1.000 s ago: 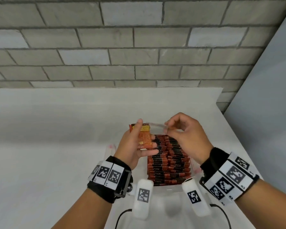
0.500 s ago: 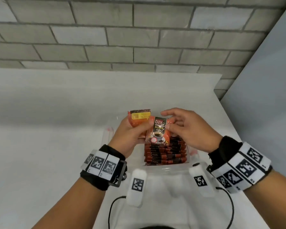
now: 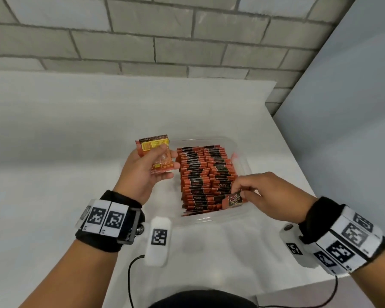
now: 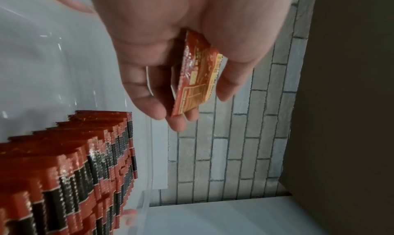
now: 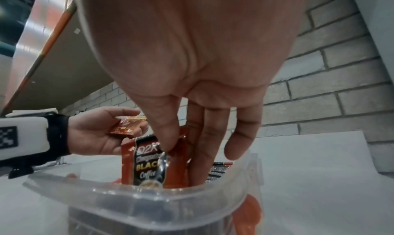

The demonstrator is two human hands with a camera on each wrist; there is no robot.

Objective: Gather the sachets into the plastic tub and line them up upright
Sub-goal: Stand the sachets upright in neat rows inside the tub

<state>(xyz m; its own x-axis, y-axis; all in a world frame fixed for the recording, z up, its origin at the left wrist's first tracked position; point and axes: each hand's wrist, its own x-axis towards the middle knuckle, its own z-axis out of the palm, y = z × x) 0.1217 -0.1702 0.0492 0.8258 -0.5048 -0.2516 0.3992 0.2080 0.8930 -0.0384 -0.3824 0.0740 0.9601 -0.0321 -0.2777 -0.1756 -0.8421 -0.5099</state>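
white table (image 3: 53, 174): right hand (image 3: 267, 194) pinches sachet (image 3: 233, 201), seemingly upright, in tub (image 3: 242, 165).

From head height, the worktop (image 3: 53, 174) and plastic tub (image 3: 242, 152) are looked down on, the brick wall (image 3: 142, 41) faced. Each palm is seen close up along the wrist. The tub's sachet rows (image 3: 200, 174) are shared by all three views.
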